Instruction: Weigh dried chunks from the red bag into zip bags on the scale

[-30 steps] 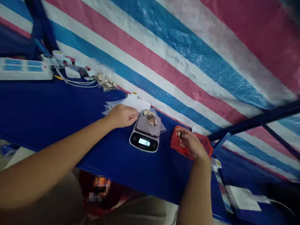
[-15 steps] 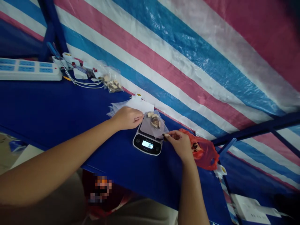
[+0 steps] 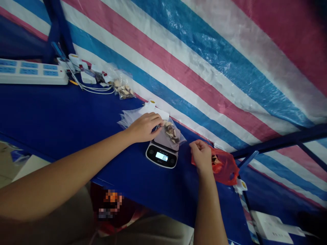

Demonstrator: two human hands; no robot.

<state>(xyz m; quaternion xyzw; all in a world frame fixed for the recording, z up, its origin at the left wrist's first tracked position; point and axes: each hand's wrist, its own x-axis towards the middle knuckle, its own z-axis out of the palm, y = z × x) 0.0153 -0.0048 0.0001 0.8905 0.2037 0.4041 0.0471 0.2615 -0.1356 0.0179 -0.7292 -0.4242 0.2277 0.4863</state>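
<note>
A small kitchen scale with a lit display stands on the blue table. On its platform lies a clear plastic bag holding several pale and brown pieces. My left hand pinches the left edge of that bag. My right hand hovers with curled fingers at the left edge of a red plastic bag that holds more pieces; I cannot tell whether it holds anything. A stack of empty clear bags lies behind my left hand.
A white power strip with plugs and cables sits at the far left. A filled clear bag lies near the striped tarp wall. A blue frame bar runs at right.
My right hand drew back from the scale to the red bag. My left hand moved onto the edge of the bag on the scale.
</note>
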